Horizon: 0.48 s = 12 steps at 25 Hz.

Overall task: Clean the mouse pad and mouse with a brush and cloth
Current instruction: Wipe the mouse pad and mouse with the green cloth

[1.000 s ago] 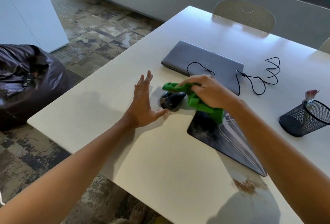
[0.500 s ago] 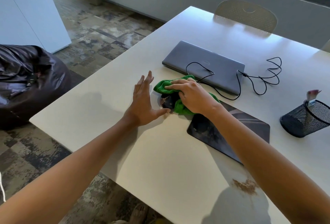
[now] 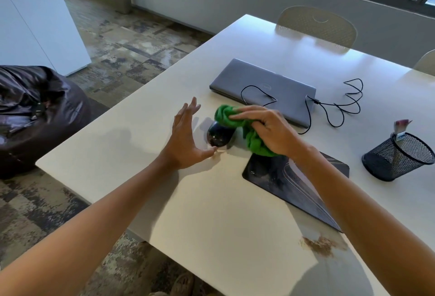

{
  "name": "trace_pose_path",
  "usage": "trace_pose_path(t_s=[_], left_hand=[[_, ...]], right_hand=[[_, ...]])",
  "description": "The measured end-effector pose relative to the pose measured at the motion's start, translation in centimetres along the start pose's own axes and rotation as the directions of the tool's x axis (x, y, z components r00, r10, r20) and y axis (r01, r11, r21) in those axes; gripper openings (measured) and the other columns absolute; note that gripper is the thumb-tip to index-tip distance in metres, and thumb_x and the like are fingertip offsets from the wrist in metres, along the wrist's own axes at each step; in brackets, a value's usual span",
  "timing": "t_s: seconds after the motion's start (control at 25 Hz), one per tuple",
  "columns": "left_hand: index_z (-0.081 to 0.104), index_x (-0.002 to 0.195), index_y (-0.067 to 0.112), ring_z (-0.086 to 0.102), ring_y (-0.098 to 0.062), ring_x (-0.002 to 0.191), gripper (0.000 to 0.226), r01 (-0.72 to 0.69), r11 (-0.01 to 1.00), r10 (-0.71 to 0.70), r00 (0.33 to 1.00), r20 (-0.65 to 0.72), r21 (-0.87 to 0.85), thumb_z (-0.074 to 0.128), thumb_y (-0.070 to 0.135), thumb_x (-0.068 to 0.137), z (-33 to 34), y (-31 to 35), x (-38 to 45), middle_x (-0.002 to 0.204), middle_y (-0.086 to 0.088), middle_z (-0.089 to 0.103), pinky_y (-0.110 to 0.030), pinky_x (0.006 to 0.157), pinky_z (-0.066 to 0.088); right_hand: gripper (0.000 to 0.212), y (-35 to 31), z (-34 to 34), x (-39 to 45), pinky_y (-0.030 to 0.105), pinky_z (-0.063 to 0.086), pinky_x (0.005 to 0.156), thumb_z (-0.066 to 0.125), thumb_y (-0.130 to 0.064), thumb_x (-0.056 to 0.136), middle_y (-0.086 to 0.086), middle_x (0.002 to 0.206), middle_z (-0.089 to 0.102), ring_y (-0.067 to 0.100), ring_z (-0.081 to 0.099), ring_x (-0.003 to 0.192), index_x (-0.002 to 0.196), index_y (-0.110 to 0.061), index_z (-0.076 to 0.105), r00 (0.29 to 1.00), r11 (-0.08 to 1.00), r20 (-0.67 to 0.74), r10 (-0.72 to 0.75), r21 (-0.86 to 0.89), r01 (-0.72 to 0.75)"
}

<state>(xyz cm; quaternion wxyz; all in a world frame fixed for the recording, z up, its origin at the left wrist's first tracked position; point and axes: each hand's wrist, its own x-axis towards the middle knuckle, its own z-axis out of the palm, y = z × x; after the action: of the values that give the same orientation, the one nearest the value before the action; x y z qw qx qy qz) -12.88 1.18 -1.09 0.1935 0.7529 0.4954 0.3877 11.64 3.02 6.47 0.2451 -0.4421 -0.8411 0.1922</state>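
A black mouse [image 3: 219, 135] lies on the white table [image 3: 131, 154], just left of the dark mouse pad [image 3: 282, 178]. My right hand [image 3: 270, 130] grips a bunched green cloth [image 3: 235, 119] pressed on the mouse's far and right side. My left hand [image 3: 186, 140] stands on edge beside the mouse with fingers spread, its thumb tip touching the mouse's near side. A brush [image 3: 400, 128] stands in a black mesh cup [image 3: 397, 156] at the right.
A closed grey laptop [image 3: 261, 88] lies behind the mouse, its black cable [image 3: 339, 107] looping to the right. A patch of brown dirt [image 3: 320, 245] sits near the table's front edge. Two chairs [image 3: 315, 25] stand at the far side; a dark beanbag [image 3: 35, 112] lies left.
My right hand has swept the cloth over the mouse, first to the left, then back up and right, baring more of the mouse. The left hand has stayed put.
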Motion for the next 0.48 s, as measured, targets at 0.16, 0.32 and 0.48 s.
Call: trace_pose_path(t_s=[0.16, 0.32, 0.48], left_hand=[[0.013, 0.156, 0.004, 0.027, -0.036, 0.149, 0.114, 0.014, 0.998, -0.014, 1.0, 0.005, -0.053, 0.077, 0.039, 0.069, -0.5, 0.3, -0.1, 0.159, -0.007, 0.03, -0.062, 0.118, 0.023], [0.015, 0.154, -0.005, 0.03, -0.024, 0.147, 0.099, 0.05, 0.993, -0.052, 0.999, -0.012, -0.111, 0.068, 0.033, 0.079, -0.7, 0.7, -0.4, 0.158, -0.01, 0.031, -0.052, 0.121, 0.022], [0.017, 0.154, -0.002, 0.03, -0.028, 0.147, 0.087, 0.071, 0.985, -0.073, 0.997, -0.008, -0.158, 0.06, 0.019, 0.081, -0.8, 0.7, -0.3, 0.157, -0.008, 0.031, -0.052, 0.121, 0.021]], right_hand=[[0.048, -1.0, 1.6, 0.9, 0.042, 0.041, 0.11, 0.043, 0.005, 0.097, 0.003, 0.143, 0.054, 0.024, 0.051, 0.126, 0.13, -0.02, 0.067, 1.0, 0.984, 0.021, 0.003, -0.176, 0.001], [0.048, -1.4, 4.0, -1.2, 0.045, 0.05, 0.097, 0.044, -0.003, 0.1, 0.007, 0.148, 0.047, 0.03, 0.049, 0.119, 0.14, -0.025, 0.057, 0.99, 0.938, 0.127, -0.054, -0.333, 0.094], [0.047, -0.9, 3.2, -2.5, 0.046, 0.053, 0.092, 0.047, -0.005, 0.098, 0.007, 0.148, 0.048, 0.033, 0.052, 0.119, 0.139, -0.024, 0.059, 0.974, 0.91, 0.188, -0.123, -0.369, 0.186]])
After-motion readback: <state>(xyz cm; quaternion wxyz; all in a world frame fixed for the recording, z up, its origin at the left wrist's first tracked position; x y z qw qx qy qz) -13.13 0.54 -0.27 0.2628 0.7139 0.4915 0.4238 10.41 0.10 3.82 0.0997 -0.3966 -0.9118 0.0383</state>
